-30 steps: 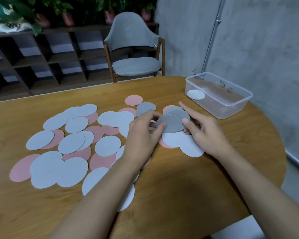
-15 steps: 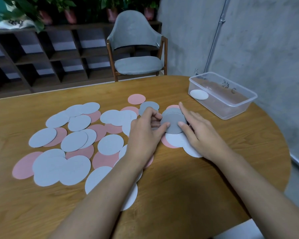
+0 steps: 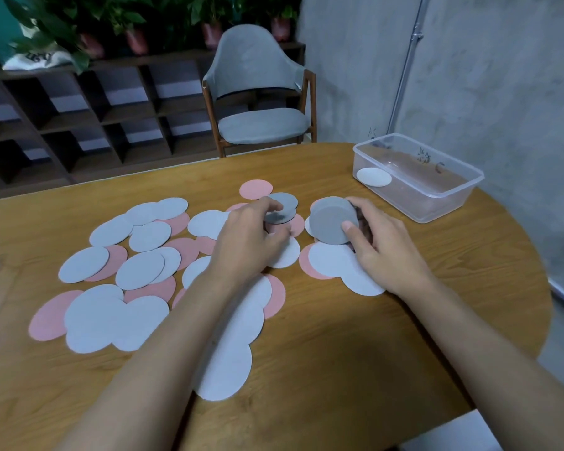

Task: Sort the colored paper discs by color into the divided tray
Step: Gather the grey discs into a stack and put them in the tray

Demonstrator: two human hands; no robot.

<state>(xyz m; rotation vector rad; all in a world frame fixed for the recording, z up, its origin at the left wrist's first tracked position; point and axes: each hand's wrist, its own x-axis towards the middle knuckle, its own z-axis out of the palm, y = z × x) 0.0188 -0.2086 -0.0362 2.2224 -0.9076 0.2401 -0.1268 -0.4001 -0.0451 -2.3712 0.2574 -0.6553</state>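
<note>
The right hand (image 3: 385, 245) is gripping stacked grey discs (image 3: 331, 222); the left hand (image 3: 251, 237) is pinching 1 grey disc (image 3: 280, 213) above the bench (image 3: 339, 353).

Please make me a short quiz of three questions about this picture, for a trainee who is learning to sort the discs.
1. True or false: the box holds one white disc.
2. What does the right hand hold? A) a pen B) a grey stack C) nothing
3. Which hand pinches the grey disc near the far pink disc?

Key: 1 true. 2 B. 3 the left hand.
</note>
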